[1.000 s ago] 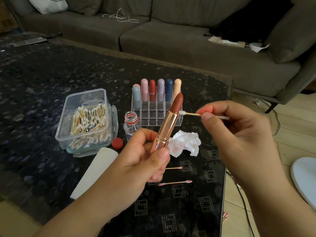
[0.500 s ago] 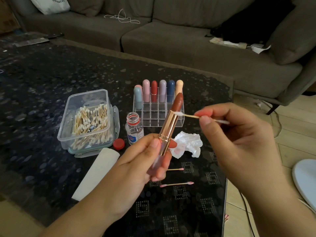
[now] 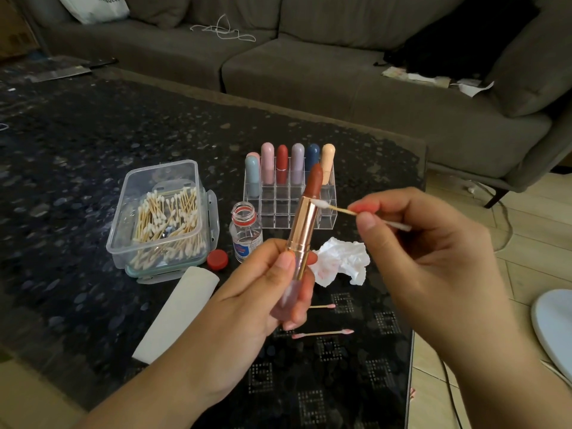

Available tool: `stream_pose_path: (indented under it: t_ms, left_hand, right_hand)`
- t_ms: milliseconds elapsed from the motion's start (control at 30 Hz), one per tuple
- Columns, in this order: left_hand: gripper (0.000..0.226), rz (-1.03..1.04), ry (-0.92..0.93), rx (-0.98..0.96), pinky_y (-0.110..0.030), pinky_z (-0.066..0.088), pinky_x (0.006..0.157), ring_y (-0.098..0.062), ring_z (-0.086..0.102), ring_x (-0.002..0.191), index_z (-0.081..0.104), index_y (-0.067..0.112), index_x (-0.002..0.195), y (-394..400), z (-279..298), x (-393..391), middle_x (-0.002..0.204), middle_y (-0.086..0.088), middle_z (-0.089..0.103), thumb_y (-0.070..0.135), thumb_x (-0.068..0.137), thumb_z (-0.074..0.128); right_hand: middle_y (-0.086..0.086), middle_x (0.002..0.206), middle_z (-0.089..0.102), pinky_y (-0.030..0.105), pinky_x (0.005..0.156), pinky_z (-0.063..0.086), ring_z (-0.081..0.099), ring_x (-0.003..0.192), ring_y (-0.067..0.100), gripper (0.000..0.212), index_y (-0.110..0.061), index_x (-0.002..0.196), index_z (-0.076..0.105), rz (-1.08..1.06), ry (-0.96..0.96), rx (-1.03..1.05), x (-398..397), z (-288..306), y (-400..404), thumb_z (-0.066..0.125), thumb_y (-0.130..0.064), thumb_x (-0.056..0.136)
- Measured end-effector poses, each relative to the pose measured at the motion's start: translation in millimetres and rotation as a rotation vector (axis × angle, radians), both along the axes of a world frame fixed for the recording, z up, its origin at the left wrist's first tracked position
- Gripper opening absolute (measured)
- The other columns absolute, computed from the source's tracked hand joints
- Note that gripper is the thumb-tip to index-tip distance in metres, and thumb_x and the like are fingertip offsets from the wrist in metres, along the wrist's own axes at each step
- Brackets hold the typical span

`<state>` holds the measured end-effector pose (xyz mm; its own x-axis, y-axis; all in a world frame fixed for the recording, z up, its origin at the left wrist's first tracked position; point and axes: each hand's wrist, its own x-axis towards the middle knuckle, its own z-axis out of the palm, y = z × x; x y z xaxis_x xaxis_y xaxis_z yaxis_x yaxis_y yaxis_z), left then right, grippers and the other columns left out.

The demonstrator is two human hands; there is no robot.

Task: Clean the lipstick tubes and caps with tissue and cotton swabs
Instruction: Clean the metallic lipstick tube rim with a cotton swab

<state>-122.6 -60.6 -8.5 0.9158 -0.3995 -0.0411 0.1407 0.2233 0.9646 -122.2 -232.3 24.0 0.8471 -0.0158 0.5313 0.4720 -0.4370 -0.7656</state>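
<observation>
two hands clean an open lipstick with a cotton swab

two hands meet over a dark patterned table [image 3: 77, 212]. the left hand [image 3: 263, 292] grips the base of a lipstick tube [image 3: 301, 236], thumb in front and fingers curled behind. the rose-gold tube stands nearly upright, tilted slightly right, with the brown-red lipstick stick raised out of its top. the right hand [image 3: 433, 252] pinches a cotton swab [image 3: 343, 209] between thumb and forefinger. one white tip of the swab touches the tube's top rim, just where the colour begins.

under the left hand's fingers, two used cotton swabs [image 3: 322, 333] with pink-stained tips lie on the table. a folded white tissue pack [image 3: 179, 311] lies to the left of the left hand. between the hands and a little beyond, a crumpled tissue [image 3: 343, 261] shows pink smears.

beyond the left hand stands a small clear bottle [image 3: 246, 233] with no cap on, and a red cap [image 3: 217, 259] lies beside it. left of that, an open clear box [image 3: 161, 218] holds many cotton swabs. farther on, a clear organizer [image 3: 288, 202] holds capped lipsticks [image 3: 282, 162] upright in its back rows. a grey sofa [image 3: 340, 72] runs behind the table.
</observation>
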Motion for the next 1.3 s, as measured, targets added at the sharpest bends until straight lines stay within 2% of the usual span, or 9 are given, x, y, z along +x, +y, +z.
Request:
stream_pose_path:
  t_ms: [167, 333, 467, 633, 833, 967, 1100, 1233, 1300]
  left_hand:
    - [0.031, 0.014, 0.012, -0.024, -0.024, 0.042, 0.057, -0.015, 0.044, 0.06, 0.063, 0.014, 0.089, 0.9, 2.1, 0.8, 0.067, 0.0, 0.054, 0.04, 0.083, 0.047]
    - [0.032, 0.0, 0.017, -0.026, -0.024, 0.042, 0.056, -0.015, 0.044, 0.06, 0.062, 0.012, 0.093, -0.6, 3.3, -1.2, 0.068, -0.002, 0.055, 0.038, 0.085, 0.045]
    - [0.031, -0.002, 0.024, -0.038, -0.024, 0.041, 0.057, -0.016, 0.043, 0.061, 0.062, 0.012, 0.092, 0.0, 4.0, -1.1, 0.067, -0.001, 0.056, 0.038, 0.086, 0.045]
    - [0.031, 0.002, -0.003, -0.014, -0.024, 0.041, 0.056, -0.015, 0.046, 0.06, 0.059, 0.012, 0.093, 0.2, 4.4, -0.7, 0.07, -0.001, 0.06, 0.038, 0.085, 0.046]
    - [0.028, 0.019, 0.002, 0.01, -0.025, 0.042, 0.058, -0.016, 0.046, 0.061, 0.061, 0.014, 0.092, 1.5, 3.1, 0.1, 0.066, -0.001, 0.055, 0.037, 0.086, 0.045]
    - [0.028, 0.004, 0.043, -0.094, -0.024, 0.041, 0.054, -0.014, 0.046, 0.056, 0.069, 0.021, 0.086, -0.2, 5.2, -0.4, 0.065, -0.003, 0.054, 0.034, 0.087, 0.045]
    - [0.029, -0.063, 0.098, -0.21, -0.025, 0.04, 0.05, -0.014, 0.045, 0.052, 0.07, 0.018, 0.082, 0.1, 7.0, -0.6, 0.064, -0.007, 0.053, 0.031, 0.087, 0.045]
    - [0.031, -0.115, 0.151, -0.286, -0.024, 0.04, 0.048, -0.014, 0.044, 0.05, 0.07, 0.011, 0.088, 1.1, 8.7, 0.3, 0.063, -0.006, 0.052, 0.032, 0.085, 0.047]
    - [0.031, -0.123, 0.161, -0.293, -0.024, 0.04, 0.048, -0.013, 0.044, 0.05, 0.07, 0.012, 0.085, 1.8, 8.4, 0.6, 0.062, -0.006, 0.051, 0.032, 0.085, 0.047]
  right_hand:
    - [0.002, 0.057, 0.054, 0.006, 0.048, 0.032, 0.044, 0.047, 0.006, 0.005, -0.021, 0.079, 0.067, 0.112, 0.053, -0.079, -2.5, -2.9, 0.7, 0.063, -0.018, 0.082]
    - [-0.002, 0.069, 0.06, 0.003, 0.051, 0.033, 0.049, 0.051, -0.001, 0.008, -0.026, 0.085, 0.065, 0.05, -0.018, -0.054, 0.6, -0.7, 1.7, 0.063, -0.018, 0.086]
    - [-0.001, 0.059, 0.055, 0.005, 0.049, 0.032, 0.044, 0.047, 0.005, 0.008, -0.022, 0.081, 0.066, 0.116, 0.011, -0.101, -1.6, -2.5, 4.5, 0.059, -0.025, 0.083]
    - [-0.003, 0.071, 0.059, 0.003, 0.051, 0.033, 0.049, 0.053, 0.002, 0.005, -0.026, 0.085, 0.065, 0.026, -0.051, -0.118, 0.6, -0.4, 3.8, 0.062, -0.022, 0.087]
    - [-0.004, 0.063, 0.056, 0.005, 0.05, 0.033, 0.046, 0.049, 0.004, 0.009, -0.022, 0.082, 0.066, 0.099, -0.019, -0.116, 0.0, -0.7, 3.9, 0.058, -0.024, 0.084]
    - [-0.002, 0.07, 0.059, 0.005, 0.052, 0.035, 0.049, 0.053, 0.003, 0.006, -0.026, 0.086, 0.064, 0.065, -0.031, -0.079, 2.8, -0.7, 2.1, 0.062, -0.02, 0.087]
    - [0.0, 0.062, 0.055, 0.006, 0.05, 0.033, 0.045, 0.05, 0.005, 0.009, -0.021, 0.08, 0.066, 0.163, 0.019, -0.067, 0.6, -0.6, 3.0, 0.057, -0.023, 0.083]
    - [0.003, 0.071, 0.059, 0.005, 0.053, 0.036, 0.05, 0.054, 0.006, 0.006, -0.025, 0.086, 0.065, 0.092, -0.032, -0.043, 3.7, 1.3, 0.6, 0.062, -0.021, 0.088]
    - [0.003, 0.066, 0.057, 0.005, 0.052, 0.034, 0.046, 0.051, 0.004, 0.009, -0.025, 0.083, 0.067, 0.113, -0.019, -0.052, 2.5, 0.4, 0.0, 0.062, -0.02, 0.087]
